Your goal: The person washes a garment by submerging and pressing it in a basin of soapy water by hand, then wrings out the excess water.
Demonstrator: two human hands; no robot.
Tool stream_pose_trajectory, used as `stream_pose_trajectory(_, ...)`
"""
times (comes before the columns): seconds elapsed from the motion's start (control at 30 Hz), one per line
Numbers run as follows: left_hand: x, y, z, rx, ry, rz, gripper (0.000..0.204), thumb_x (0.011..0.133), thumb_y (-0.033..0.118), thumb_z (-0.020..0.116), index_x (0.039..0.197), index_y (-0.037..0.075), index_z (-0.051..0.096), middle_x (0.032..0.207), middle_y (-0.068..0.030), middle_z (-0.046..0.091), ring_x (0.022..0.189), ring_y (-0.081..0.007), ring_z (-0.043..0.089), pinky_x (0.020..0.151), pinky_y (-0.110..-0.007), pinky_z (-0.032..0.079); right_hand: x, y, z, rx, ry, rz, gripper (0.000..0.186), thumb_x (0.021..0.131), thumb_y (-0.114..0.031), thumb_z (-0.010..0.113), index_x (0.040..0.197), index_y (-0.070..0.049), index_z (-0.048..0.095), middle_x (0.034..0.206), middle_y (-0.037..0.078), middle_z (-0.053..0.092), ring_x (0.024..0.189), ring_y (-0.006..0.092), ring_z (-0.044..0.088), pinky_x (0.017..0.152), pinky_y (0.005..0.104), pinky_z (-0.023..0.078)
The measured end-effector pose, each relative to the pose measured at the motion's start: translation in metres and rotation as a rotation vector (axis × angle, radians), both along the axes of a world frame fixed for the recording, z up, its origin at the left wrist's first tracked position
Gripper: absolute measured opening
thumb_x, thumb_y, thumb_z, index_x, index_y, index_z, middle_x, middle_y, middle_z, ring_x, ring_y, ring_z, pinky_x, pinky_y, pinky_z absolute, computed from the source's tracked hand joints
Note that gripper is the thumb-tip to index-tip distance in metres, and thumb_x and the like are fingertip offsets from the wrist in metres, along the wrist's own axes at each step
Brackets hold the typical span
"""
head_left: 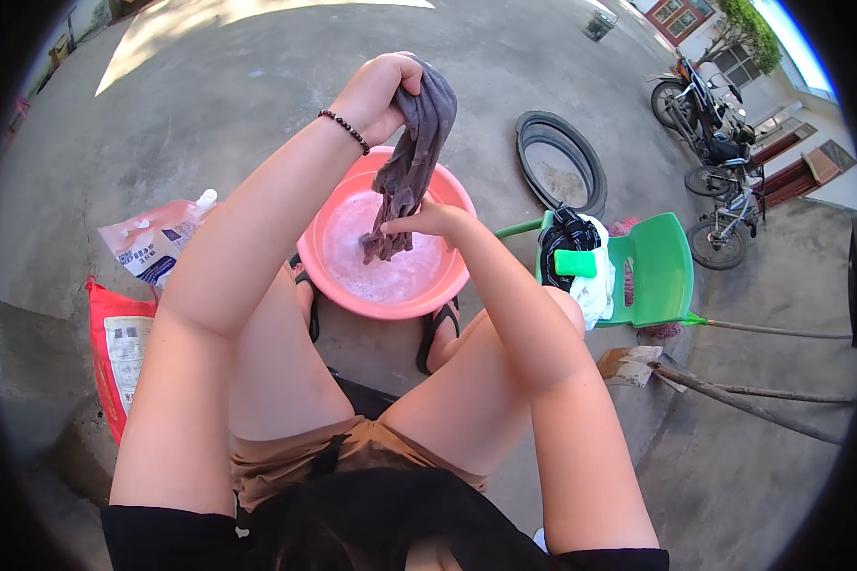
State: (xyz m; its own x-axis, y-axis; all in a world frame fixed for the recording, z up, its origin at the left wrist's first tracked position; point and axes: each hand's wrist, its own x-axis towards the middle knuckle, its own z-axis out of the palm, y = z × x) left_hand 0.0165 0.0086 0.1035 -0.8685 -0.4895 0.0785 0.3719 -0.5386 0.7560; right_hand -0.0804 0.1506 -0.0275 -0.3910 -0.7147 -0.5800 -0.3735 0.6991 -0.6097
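A wet, grey-purple cloth [414, 157] hangs bunched above a pink plastic basin [390, 310]; whether it is a garment cannot be made out. My left hand [383, 93], raised beyond the basin's far side, has its fingers closed around the top of the cloth. Lower down, my right hand [432, 221] grips the cloth near its bottom end, thumb pointing left across it. Whitish, foamy water [345, 238] fills part of the basin. The dangling lower end is over this water; contact between them cannot be told. The basin stands on the ground between my feet.
To the right, a green chair [662, 271] carries black and white fabric and a green soap-like block [575, 264]. A black tyre [595, 181] lies beyond. Left are a spouted pouch [148, 238] and a red bag [114, 305]. Long-handled tools [733, 400] lie right; motorbikes [705, 119] stand farther off.
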Motion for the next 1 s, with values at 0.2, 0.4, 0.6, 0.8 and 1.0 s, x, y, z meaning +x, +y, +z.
stream_pose_trajectory(0.2,0.016,-0.015,-0.006,0.066,0.043,0.014,0.009,0.068,-0.005,0.045,0.066,0.004,0.044,0.07,-0.004,0.045,0.066,-0.0185,0.045,0.065,-0.033,0.045,0.017,-0.002,-0.066,-0.475,-0.419,-0.449,0.053,0.076,-0.029,0.073,0.118,-0.003,0.055,0.102,0.011,0.064,0.09,0.0229,0.063,0.072,0.0394,0.05)
stream_pose_trajectory(0.4,0.042,-0.058,-0.025,0.046,-0.086,0.016,0.006,0.067,-0.002,0.042,0.07,0.003,0.045,0.073,-0.0069,0.051,0.068,-0.0219,0.053,0.07,-0.037,0.05,-0.002,0.0,-0.039,-0.674,-0.702,-0.8,0.023,0.081,-0.005,0.059,0.104,-0.002,0.059,0.088,0.011,0.065,0.074,0.0236,0.064,0.065,0.038,0.052)
stream_pose_trajectory(0.6,0.053,-0.079,-0.041,-0.21,-0.267,-0.028,0.006,0.07,0.002,0.046,0.073,0.003,0.051,0.075,-0.0037,0.049,0.068,-0.0164,0.052,0.068,-0.032,0.048,-0.031,0.001,0.027,-0.717,-0.778,-0.582,0.033,0.09,-0.016,0.048,0.118,0.0,0.055,0.119,0.016,0.061,0.111,0.0294,0.059,0.1,0.0498,0.043)
stream_pose_trajectory(0.8,0.041,-0.063,-0.067,-0.992,-0.879,-0.063,0.038,0.075,0.013,0.053,0.11,0.0,0.06,0.089,-0.0111,0.063,0.078,-0.0157,0.063,0.067,-0.032,0.052,-0.036,0.009,0.047,-0.891,-0.842,-0.524,0.029,0.089,-0.014,0.051,0.113,0.002,0.058,0.114,0.015,0.063,0.106,0.0274,0.061,0.095,0.0461,0.046)
stream_pose_trajectory(1.0,0.014,-0.037,-0.09,-1.473,-1.004,-0.508,0.075,0.077,0.03,0.068,0.139,0.002,0.037,0.126,-0.0204,0.053,0.116,-0.0279,0.052,0.1,-0.038,0.04,-0.046,0.006,0.056,-0.859,-0.734,-0.456,0.022,0.08,-0.007,0.057,0.096,0.008,0.06,0.092,0.015,0.066,0.083,0.0212,0.065,0.078,0.0346,0.053)
